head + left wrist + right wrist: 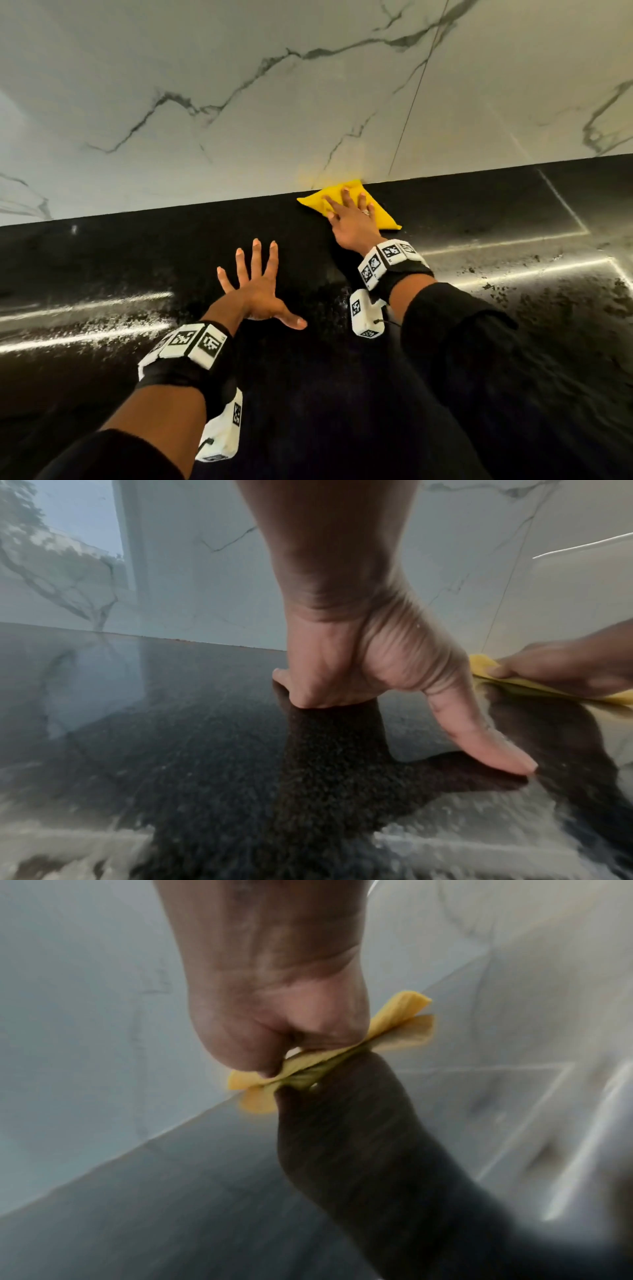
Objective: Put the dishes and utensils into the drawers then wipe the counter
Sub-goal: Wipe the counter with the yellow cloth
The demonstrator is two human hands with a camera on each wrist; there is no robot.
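A folded yellow cloth (383, 214) lies on the glossy black counter (137, 260), right against the marble backsplash. My right hand (347, 212) presses flat on it with straight, spread fingers. In the right wrist view the palm (274, 1031) bears down on the cloth (407, 1010), which sticks out on both sides; that view is blurred. My left hand (255, 284) rests flat on the bare counter to the left and nearer, fingers splayed. From the left wrist camera, the left thumb (486, 739) touches the counter, and the cloth (483, 666) shows at the right edge.
The white marble backsplash (308, 102) rises directly behind the cloth. Bright streaks of reflected light cross the counter (137, 750) on both sides. No dishes or utensils are in view.
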